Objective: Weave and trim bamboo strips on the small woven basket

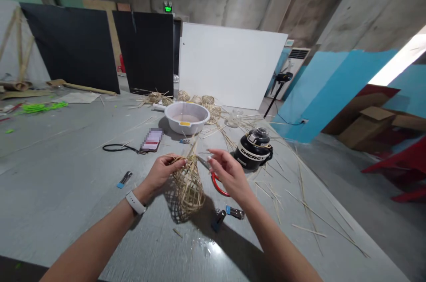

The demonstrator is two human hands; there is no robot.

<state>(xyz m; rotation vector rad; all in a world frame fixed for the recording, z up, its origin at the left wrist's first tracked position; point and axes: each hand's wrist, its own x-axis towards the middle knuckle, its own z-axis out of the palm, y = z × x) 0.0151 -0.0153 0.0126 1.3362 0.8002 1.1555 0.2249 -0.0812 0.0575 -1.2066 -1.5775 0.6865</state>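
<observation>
- Pale tan openwork basket of woven flat strips [189, 186], lying on the grey tabletop [83, 211] in front of the person, below the basin; its upper end is gathered, with loose strip ends standing up, and its rounded end points toward the person, which seems to leave the unfinished end within reach of both hands
- Left hand [164, 170], thumb and fingers pinched together on the basket's upper edge, apparently to steady the weave
- Right hand [229, 173], half open, fingers curled and spread from the thumb, beside the gathered end; it appears to hold nothing, though contact with a thin strip cannot be told
- Scissors with red loop handles [218, 186], partly hidden behind the right hand, blades toward the basket; presumably kept close for trimming
- Two small black-and-blue clips [234, 212] [218, 220], just right of the basket, probably parked handy
- Round white plastic basin [171, 118] with liquid, farther back, likely out of the working space
- Squat black lidded bottle [251, 151], right of the scissors, upright, clear of the weave
</observation>
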